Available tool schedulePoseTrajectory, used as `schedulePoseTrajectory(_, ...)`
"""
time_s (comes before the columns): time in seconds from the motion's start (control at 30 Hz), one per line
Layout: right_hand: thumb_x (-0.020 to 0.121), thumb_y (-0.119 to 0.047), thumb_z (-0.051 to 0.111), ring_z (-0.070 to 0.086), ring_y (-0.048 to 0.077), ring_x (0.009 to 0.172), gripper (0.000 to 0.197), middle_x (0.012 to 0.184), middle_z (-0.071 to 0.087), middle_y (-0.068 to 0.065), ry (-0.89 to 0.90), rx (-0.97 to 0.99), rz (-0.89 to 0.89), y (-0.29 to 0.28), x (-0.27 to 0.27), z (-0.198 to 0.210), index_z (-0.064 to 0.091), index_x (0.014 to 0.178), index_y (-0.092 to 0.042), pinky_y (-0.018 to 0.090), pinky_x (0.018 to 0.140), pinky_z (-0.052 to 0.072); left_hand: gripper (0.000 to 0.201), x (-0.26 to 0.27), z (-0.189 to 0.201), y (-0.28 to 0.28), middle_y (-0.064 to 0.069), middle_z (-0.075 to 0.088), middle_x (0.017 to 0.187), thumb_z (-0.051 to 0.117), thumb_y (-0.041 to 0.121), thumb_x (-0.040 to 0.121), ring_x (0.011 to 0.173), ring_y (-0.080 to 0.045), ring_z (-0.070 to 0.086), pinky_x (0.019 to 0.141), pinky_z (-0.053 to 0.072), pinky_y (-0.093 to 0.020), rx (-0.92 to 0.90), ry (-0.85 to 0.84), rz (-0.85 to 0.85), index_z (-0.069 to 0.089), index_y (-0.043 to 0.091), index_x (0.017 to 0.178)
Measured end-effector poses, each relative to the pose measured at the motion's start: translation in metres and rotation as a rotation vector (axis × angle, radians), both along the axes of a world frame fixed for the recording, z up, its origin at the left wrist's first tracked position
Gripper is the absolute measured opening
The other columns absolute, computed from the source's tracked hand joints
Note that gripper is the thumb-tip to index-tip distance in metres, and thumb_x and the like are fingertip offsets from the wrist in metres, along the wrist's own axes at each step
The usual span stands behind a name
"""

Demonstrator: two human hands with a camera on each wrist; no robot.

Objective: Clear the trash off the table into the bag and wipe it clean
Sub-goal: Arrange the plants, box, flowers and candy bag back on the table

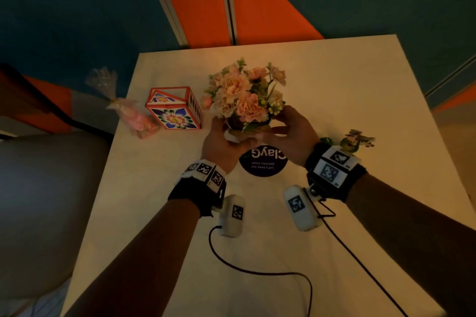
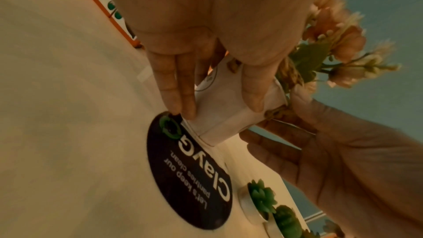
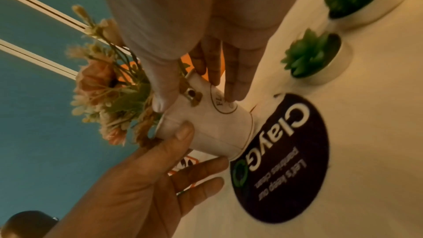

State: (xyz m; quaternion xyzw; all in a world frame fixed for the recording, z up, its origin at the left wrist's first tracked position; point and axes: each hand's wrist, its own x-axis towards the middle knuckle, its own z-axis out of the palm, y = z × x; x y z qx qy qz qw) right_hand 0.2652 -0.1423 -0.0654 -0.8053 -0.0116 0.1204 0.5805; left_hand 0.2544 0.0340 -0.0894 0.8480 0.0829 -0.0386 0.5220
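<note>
A white flower pot (image 2: pixel 225 109) with pink artificial flowers (image 1: pixel 244 92) stands mid-table, its base at the far edge of a round black "ClayG" sticker (image 1: pixel 262 165). Both hands hold it. My left hand (image 1: pixel 226 136) grips it from the left, with fingers (image 2: pixel 178 88) down one side and the thumb on the other. My right hand (image 1: pixel 268 131) holds it from the right, the thumb at the rim and fingertips (image 3: pixel 233 82) on the pot's label (image 3: pixel 223 105). The flowers hide most of the pot in the head view. I cannot tell whether the base touches the table (image 1: pixel 347 80).
A painted floral box (image 1: pixel 175 110) and a pink cellophane candy bag (image 1: pixel 136 118) sit at the table's left edge. Small green succulents in white pots (image 3: pixel 313 57) and a small plant (image 1: pixel 356 139) stand right of the sticker. A grey seat (image 1: pixel 46 201) is on the left.
</note>
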Motion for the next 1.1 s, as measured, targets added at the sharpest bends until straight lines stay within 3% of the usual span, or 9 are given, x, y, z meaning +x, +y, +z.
schedulePoseTrajectory(0.1, 0.074, -0.025, 0.079, 0.058, 0.018, 0.114, 0.068, 0.131, 0.056, 0.002, 0.008, -0.005, -0.02, -0.016, 0.0, 0.002, 0.046, 0.133, -0.017, 0.043, 0.094, 0.053, 0.072, -0.001, 0.002, -0.011, 0.018, 0.056, 0.109, 0.083, 0.029, 0.069, 0.106, -0.006, 0.055, 0.084, 0.044, -0.023, -0.002, 0.002, -0.039, 0.043, 0.017, 0.128)
schedulePoseTrajectory(0.37, 0.072, -0.013, 0.081, 0.068, 0.021, 0.092, 0.076, 0.129, 0.058, -0.001, 0.102, 0.049, -0.005, -0.031, -0.008, 0.009, 0.044, 0.138, -0.02, 0.047, 0.094, 0.053, 0.097, -0.004, -0.003, -0.025, 0.033, 0.05, 0.111, 0.088, 0.037, 0.059, 0.111, 0.0, 0.051, 0.099, 0.044, -0.028, 0.007, 0.025, -0.08, 0.032, 0.025, 0.138)
schedulePoseTrajectory(0.47, 0.067, -0.019, 0.085, 0.066, 0.023, 0.095, 0.083, 0.13, 0.054, -0.003, 0.093, -0.023, -0.002, -0.032, -0.012, 0.008, 0.042, 0.138, -0.024, 0.049, 0.092, 0.052, 0.106, -0.006, -0.011, -0.024, 0.02, 0.057, 0.126, 0.087, 0.051, 0.051, 0.12, -0.009, 0.053, 0.101, 0.044, -0.03, 0.01, 0.064, -0.094, 0.034, 0.026, 0.139)
schedulePoseTrajectory(0.57, 0.063, -0.022, 0.087, 0.06, 0.022, 0.098, 0.085, 0.14, 0.046, 0.004, 0.109, -0.048, -0.008, -0.034, -0.019, 0.007, 0.041, 0.135, -0.025, 0.05, 0.093, 0.051, 0.094, -0.012, -0.009, -0.025, 0.003, 0.064, 0.115, 0.087, 0.047, 0.051, 0.103, -0.012, 0.062, 0.086, 0.049, -0.024, 0.091, 0.093, -0.08, 0.049, 0.013, 0.13)
schedulePoseTrajectory(0.7, 0.047, -0.045, 0.085, 0.06, 0.028, 0.11, 0.097, 0.135, 0.05, 0.004, 0.12, -0.062, 0.0, -0.037, -0.028, 0.008, 0.039, 0.13, -0.028, 0.053, 0.092, 0.051, 0.106, -0.012, -0.007, -0.025, 0.014, 0.045, 0.135, 0.083, 0.042, 0.064, 0.124, 0.001, 0.039, 0.097, 0.027, 0.003, 0.156, 0.042, -0.272, 0.026, 0.009, 0.147)
schedulePoseTrajectory(0.77, 0.052, -0.039, 0.087, 0.058, 0.026, 0.113, 0.093, 0.131, 0.054, 0.001, 0.115, -0.07, -0.004, -0.038, -0.03, 0.007, 0.038, 0.13, -0.028, 0.052, 0.094, 0.05, 0.115, -0.009, -0.006, -0.025, 0.01, 0.043, 0.144, 0.077, 0.063, 0.055, 0.133, -0.007, 0.038, 0.101, 0.022, -0.001, 0.244, 0.035, -0.308, 0.028, 0.015, 0.148)
schedulePoseTrajectory(0.83, 0.053, -0.042, 0.087, 0.057, 0.026, 0.118, 0.097, 0.132, 0.055, -0.001, 0.101, -0.094, -0.001, -0.037, -0.033, 0.008, 0.034, 0.134, -0.031, 0.051, 0.097, 0.048, 0.113, -0.007, -0.006, -0.025, 0.007, 0.046, 0.144, 0.079, 0.063, 0.053, 0.134, -0.012, 0.04, 0.103, 0.027, -0.013, 0.261, 0.064, -0.293, 0.032, 0.019, 0.146)
schedulePoseTrajectory(0.97, 0.045, -0.058, 0.08, 0.051, 0.025, 0.126, 0.11, 0.137, 0.053, -0.002, 0.085, -0.091, 0.02, -0.034, -0.032, 0.005, 0.03, 0.14, -0.033, 0.051, 0.103, 0.044, 0.115, -0.004, -0.013, -0.032, 0.015, 0.044, 0.144, 0.064, 0.082, 0.051, 0.132, -0.006, 0.039, 0.1, 0.023, -0.007, 0.292, 0.08, -0.318, 0.031, 0.026, 0.146)
schedulePoseTrajectory(1.1, 0.046, -0.055, 0.079, 0.051, 0.027, 0.126, 0.108, 0.136, 0.054, -0.002, 0.085, -0.084, 0.012, -0.035, -0.032, 0.004, 0.032, 0.14, -0.035, 0.052, 0.103, 0.044, 0.083, -0.006, -0.017, -0.036, 0.01, 0.057, 0.126, 0.077, 0.051, 0.067, 0.122, -0.008, 0.047, 0.089, 0.025, -0.003, 0.347, 0.115, -0.273, 0.045, 0.018, 0.135)
